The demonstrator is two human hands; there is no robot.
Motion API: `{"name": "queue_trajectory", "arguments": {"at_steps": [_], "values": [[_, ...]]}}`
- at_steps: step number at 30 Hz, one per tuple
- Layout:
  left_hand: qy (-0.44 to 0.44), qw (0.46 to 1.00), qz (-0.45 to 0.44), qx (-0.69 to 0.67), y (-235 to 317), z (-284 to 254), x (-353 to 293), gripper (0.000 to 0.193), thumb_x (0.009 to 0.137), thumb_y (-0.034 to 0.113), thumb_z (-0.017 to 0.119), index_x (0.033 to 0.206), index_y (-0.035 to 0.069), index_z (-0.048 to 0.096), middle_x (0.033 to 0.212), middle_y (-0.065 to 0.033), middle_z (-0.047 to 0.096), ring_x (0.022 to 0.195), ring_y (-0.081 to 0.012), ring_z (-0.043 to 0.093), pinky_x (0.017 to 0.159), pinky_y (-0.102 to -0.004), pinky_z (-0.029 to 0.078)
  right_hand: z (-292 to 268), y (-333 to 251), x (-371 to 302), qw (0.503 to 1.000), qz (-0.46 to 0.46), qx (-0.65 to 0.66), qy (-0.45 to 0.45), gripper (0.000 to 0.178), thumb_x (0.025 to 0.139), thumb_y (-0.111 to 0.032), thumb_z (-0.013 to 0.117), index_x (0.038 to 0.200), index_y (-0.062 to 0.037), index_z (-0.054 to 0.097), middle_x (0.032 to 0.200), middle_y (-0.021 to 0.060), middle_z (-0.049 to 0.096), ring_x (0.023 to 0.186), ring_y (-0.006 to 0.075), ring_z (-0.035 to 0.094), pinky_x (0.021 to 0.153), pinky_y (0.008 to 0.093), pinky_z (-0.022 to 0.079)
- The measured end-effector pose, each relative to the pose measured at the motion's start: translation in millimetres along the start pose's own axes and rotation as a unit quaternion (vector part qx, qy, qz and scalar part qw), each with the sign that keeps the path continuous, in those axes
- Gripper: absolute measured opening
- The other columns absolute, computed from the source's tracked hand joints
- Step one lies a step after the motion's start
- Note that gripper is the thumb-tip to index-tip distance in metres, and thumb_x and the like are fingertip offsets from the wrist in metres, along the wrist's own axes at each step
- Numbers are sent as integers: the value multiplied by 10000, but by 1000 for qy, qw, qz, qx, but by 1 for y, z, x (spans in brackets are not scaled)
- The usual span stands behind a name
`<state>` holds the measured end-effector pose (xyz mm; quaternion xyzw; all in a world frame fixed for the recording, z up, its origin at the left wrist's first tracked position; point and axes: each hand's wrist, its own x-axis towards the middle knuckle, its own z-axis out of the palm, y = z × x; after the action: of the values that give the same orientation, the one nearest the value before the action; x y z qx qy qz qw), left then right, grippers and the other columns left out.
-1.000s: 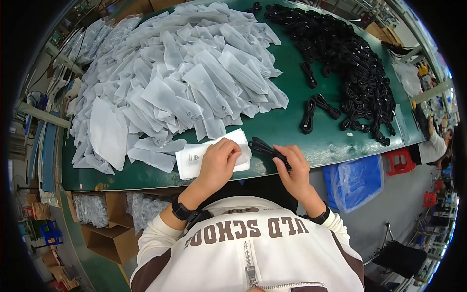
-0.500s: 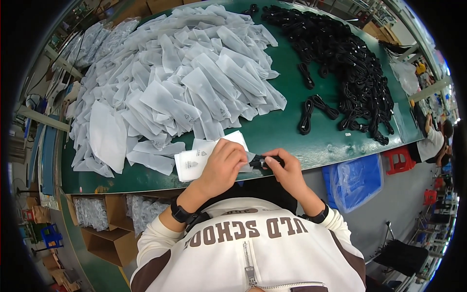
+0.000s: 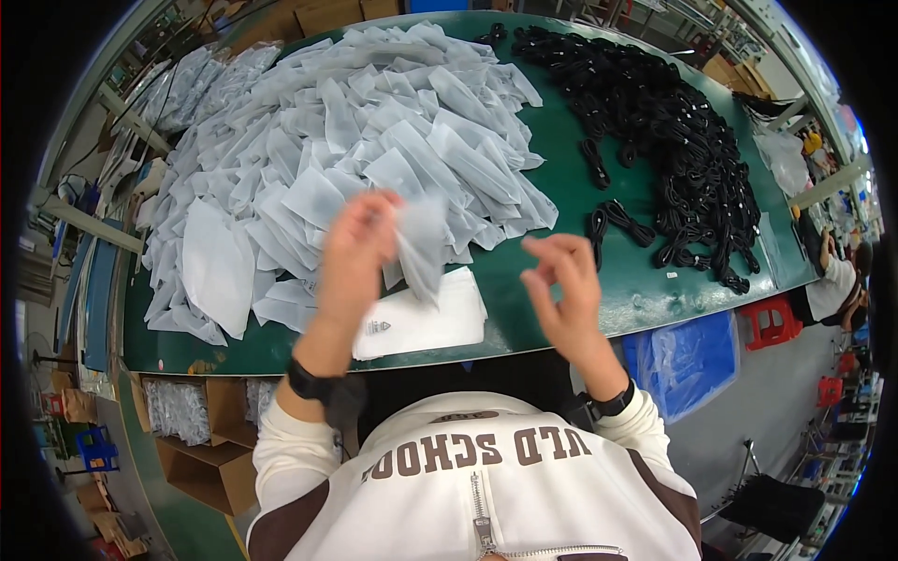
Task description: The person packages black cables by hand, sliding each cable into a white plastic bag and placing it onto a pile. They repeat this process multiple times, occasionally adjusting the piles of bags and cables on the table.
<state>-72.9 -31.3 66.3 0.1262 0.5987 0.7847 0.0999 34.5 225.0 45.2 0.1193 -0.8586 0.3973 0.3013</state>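
Smeared by motion, my left hand (image 3: pixel 360 238) is closed on the top end of a frosted plastic bag (image 3: pixel 424 248), which hangs at the near edge of the bag pile. What lies inside this bag is too blurred to make out. My right hand (image 3: pixel 568 290) is raised over the table with its fingers apart and nothing in it. Two bundled black cables (image 3: pixel 629 224) lie just beyond its fingertips. Below the hands, a stack of flat white bags (image 3: pixel 426 323) rests by the table's near edge.
A big heap of filled frosted bags (image 3: pixel 309 140) covers the left of the green table (image 3: pixel 533 323). Many coiled black cables (image 3: pixel 692 178) are heaped at the right. Beside the table stand a lined blue bin (image 3: pixel 687 360) and a red stool (image 3: pixel 772 321). Cardboard boxes (image 3: pixel 210 467) sit below left.
Both hands were together at a bag and a black cable bundle above the flat stack. My left hand has swung up and left with a bag; my right hand has let go and opened.
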Motion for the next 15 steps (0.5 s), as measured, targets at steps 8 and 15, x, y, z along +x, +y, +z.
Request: {"name": "queue_trajectory", "arguments": {"at_steps": [8, 15], "values": [[65, 907, 239, 340, 2, -9, 10, 191, 913, 75, 681, 1093, 36, 629, 980, -1, 618, 768, -106, 554, 689, -244, 464, -37, 88, -29, 888, 108, -443, -62, 314, 920, -100, 651, 1227, -51, 602, 1007, 159, 583, 674, 274, 619, 626, 354, 530], [-164, 865, 198, 431, -73, 41, -57, 184, 828, 34, 746, 973, 23, 634, 957, -109, 607, 760, -254, 599, 683, -333, 500, -46, 71, -34, 942, 331, -59, 7, 263, 929, -31, 533, 1191, -27, 555, 914, 96, 617, 681, 139, 595, 633, 282, 504]]}}
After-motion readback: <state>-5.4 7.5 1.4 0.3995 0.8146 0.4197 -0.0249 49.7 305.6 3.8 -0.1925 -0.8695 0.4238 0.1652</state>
